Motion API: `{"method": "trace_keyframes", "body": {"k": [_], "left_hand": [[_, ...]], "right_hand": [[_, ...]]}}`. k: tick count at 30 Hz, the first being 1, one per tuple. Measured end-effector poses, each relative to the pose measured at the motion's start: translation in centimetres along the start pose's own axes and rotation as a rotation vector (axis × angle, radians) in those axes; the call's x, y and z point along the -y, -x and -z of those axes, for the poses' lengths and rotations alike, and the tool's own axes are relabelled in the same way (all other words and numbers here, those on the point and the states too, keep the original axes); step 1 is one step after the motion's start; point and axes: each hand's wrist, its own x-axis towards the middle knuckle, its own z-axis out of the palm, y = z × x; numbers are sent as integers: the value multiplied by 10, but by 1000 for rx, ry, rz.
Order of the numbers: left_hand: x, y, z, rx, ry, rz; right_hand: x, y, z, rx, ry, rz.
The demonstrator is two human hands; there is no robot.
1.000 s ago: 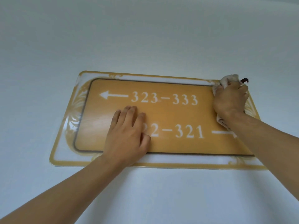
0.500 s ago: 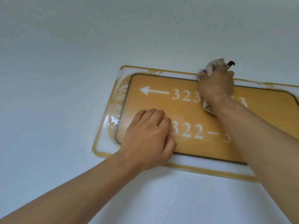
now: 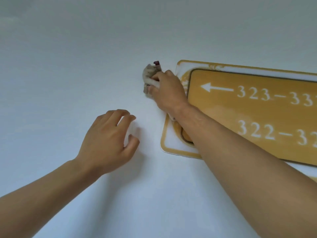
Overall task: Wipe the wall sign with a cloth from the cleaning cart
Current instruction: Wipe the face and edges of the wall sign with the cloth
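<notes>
Gold sign [image 3: 257, 109], long axis sideways; right hand [image 3: 169, 92] clutching cloth [image 3: 149, 74], left hand [image 3: 106, 141] loosely open, empty.

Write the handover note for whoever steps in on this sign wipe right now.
Right hand: shut on the crumpled beige cloth, at the upper left corner of the sign and partly over the bare white wall.
Left hand: empty, fingers loosely curled over the wall to the left of the sign, not on it.
Rectangular gold wall sign with white numbers and a white, gold-trimmed border: mounted on the wall, its right part out of view.
Done: the cloth has swept along the top from the right end to the left corner.
Left: cannot confirm the lower rows and border are wiped; cover those next. Cleaning cart is not in view.
</notes>
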Motion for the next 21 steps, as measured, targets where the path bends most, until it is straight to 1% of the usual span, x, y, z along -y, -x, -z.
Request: {"method": "trace_keyframes", "body": {"k": [2,4,5,7,10,13,15,18,21], "left_hand": [[2,2,7,-23,-19,-34],[0,0,15,-66,-15,-52],[-4,-2,18,-81,-5,-63],[-13,-5,21,-103,18,-73],[-36,-8,14,-110,66,-85],[-65,-6,0,-84,111,-121],[-87,-5,-9,-58,124,-162],[-113,-5,-18,6,127,-223],[-132,-13,-22,53,127,-243]], "right_hand": [[8,24,2,125,-110,84],[10,48,10,173,-245,158],[8,60,16,157,-285,183],[-2,78,31,61,-302,207],[-27,98,58,-98,-226,178],[-60,123,86,-197,-167,113],[-82,143,99,-224,-128,86],[-110,168,113,-217,-20,103],[-137,167,135,-268,129,108]]}}
